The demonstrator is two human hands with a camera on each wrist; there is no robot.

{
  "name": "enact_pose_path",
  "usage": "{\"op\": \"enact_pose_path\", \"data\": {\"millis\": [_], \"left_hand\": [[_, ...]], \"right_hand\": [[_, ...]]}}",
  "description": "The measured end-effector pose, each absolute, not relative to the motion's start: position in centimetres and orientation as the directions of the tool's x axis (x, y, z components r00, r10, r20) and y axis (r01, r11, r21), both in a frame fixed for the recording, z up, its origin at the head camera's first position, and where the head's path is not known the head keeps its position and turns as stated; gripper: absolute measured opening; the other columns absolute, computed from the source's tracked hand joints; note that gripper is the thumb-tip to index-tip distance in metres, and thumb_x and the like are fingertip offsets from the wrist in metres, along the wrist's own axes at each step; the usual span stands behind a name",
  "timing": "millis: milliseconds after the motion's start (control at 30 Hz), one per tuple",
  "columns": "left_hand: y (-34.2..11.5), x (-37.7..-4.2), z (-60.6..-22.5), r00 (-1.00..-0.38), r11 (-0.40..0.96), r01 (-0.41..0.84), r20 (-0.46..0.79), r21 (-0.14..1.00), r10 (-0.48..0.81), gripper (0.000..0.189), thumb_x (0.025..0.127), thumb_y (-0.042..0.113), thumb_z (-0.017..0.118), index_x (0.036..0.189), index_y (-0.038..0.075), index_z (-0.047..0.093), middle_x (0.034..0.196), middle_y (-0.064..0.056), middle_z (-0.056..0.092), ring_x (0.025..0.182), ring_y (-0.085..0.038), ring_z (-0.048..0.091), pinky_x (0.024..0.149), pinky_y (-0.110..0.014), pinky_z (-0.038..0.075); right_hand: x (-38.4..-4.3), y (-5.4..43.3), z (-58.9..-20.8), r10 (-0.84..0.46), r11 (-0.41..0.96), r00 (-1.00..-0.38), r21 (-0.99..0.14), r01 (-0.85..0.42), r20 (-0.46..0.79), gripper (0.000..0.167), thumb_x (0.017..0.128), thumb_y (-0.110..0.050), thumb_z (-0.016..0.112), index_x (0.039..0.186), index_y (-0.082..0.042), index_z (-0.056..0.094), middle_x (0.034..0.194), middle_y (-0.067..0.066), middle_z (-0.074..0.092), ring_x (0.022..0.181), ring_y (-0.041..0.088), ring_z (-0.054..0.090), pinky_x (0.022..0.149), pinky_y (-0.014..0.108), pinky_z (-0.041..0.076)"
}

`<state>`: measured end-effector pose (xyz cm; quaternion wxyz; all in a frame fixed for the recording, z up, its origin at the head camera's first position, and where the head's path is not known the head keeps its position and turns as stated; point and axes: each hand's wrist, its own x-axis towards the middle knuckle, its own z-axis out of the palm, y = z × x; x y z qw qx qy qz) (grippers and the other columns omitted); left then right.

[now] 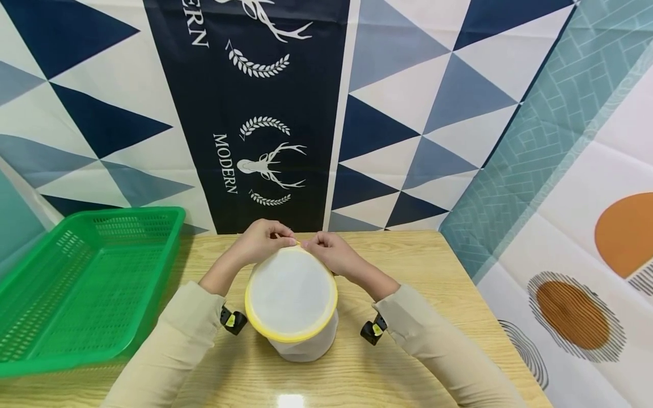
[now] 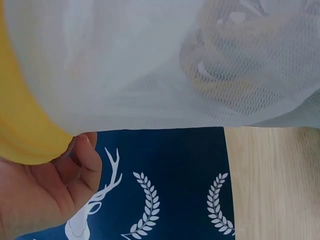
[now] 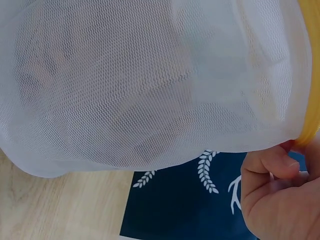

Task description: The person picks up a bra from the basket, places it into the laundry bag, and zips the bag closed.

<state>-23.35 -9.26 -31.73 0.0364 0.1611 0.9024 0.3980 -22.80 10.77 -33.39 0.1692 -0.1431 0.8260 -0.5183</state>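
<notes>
A white mesh laundry bag [image 1: 291, 292] stands upright, its round top edged with yellow trim [image 1: 291, 339]. At the far side of that rim, my left hand [image 1: 262, 241] pinches the yellow edge. Close beside it, the fingers of my right hand [image 1: 334, 255] pinch the same edge. Folded shapes show faintly through the mesh wall [image 2: 235, 65] in the left wrist view; what they are is unclear. In the right wrist view, curled fingers of the right hand [image 3: 280, 185] meet the yellow band [image 3: 311, 115]. The exact spot each thumb presses is partly hidden.
A green plastic basket [image 1: 176, 243] stands to the left on the wooden table [image 1: 408, 272]. Behind the table hangs a patterned cloth [image 1: 275, 215] with triangles and deer heads. Another printed cloth [image 1: 576, 255] borders the right side.
</notes>
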Motion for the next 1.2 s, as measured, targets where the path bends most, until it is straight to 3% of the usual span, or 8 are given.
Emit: {"op": "enact_pose_path", "data": {"millis": [467, 700, 900, 1033, 1200], "left_hand": [[-9.1, -23.0, -31.8, -0.949, 0.647, 0.247, 0.046, 0.721, 0.311, 0.016, 0.089, 0.020, 0.064, 0.096, 0.008, 0.072, 0.109, -0.010, 0.066, 0.083, -0.019, 0.056, 0.068, -0.024, 0.050], [-8.9, -23.2, -31.7, -0.950, 0.666, 0.231, 0.017, 0.709, 0.312, 0.015, 0.089, 0.019, 0.063, 0.096, 0.009, 0.072, 0.113, -0.010, 0.065, 0.090, -0.019, 0.057, 0.073, -0.028, 0.052], [-8.8, -23.3, -31.6, -0.943, 0.674, 0.246, 0.011, 0.697, 0.333, 0.013, 0.089, 0.017, 0.063, 0.093, 0.008, 0.073, 0.102, -0.008, 0.067, 0.087, -0.017, 0.055, 0.071, -0.026, 0.051], [-8.8, -23.3, -31.5, -0.941, 0.667, 0.234, -0.007, 0.707, 0.338, 0.013, 0.089, 0.016, 0.064, 0.091, 0.008, 0.072, 0.097, -0.008, 0.066, 0.084, -0.018, 0.054, 0.067, -0.025, 0.050], [-8.7, -23.4, -31.5, -0.946, 0.654, 0.201, -0.029, 0.729, 0.323, 0.013, 0.089, 0.017, 0.064, 0.093, 0.008, 0.073, 0.108, -0.009, 0.067, 0.098, -0.021, 0.057, 0.077, -0.030, 0.052]], "right_hand": [[-22.2, 11.3, -33.6, -0.380, 0.405, -0.916, -0.914, -0.038, -0.130, 0.029, 0.097, -0.031, 0.050, 0.083, -0.006, 0.054, 0.063, 0.002, 0.051, 0.042, 0.012, 0.040, 0.038, 0.023, 0.036], [-21.9, 11.2, -33.5, -0.313, 0.412, -0.937, -0.911, 0.016, -0.158, 0.027, 0.097, -0.029, 0.050, 0.087, -0.005, 0.057, 0.078, 0.005, 0.057, 0.044, 0.011, 0.040, 0.040, 0.023, 0.036], [-21.8, 11.2, -33.3, -0.295, 0.437, -0.938, -0.899, 0.035, -0.180, 0.027, 0.097, -0.027, 0.051, 0.085, -0.004, 0.058, 0.087, 0.007, 0.061, 0.043, 0.012, 0.037, 0.039, 0.023, 0.034], [-21.8, 11.3, -33.1, -0.292, 0.462, -0.937, -0.886, 0.038, -0.192, 0.028, 0.097, -0.029, 0.051, 0.084, -0.005, 0.060, 0.084, 0.006, 0.060, 0.042, 0.012, 0.037, 0.038, 0.023, 0.033], [-21.6, 11.2, -32.9, -0.279, 0.466, -0.940, -0.883, 0.044, -0.195, 0.029, 0.097, -0.030, 0.051, 0.085, -0.005, 0.060, 0.074, 0.004, 0.056, 0.041, 0.011, 0.035, 0.037, 0.023, 0.031]]}}
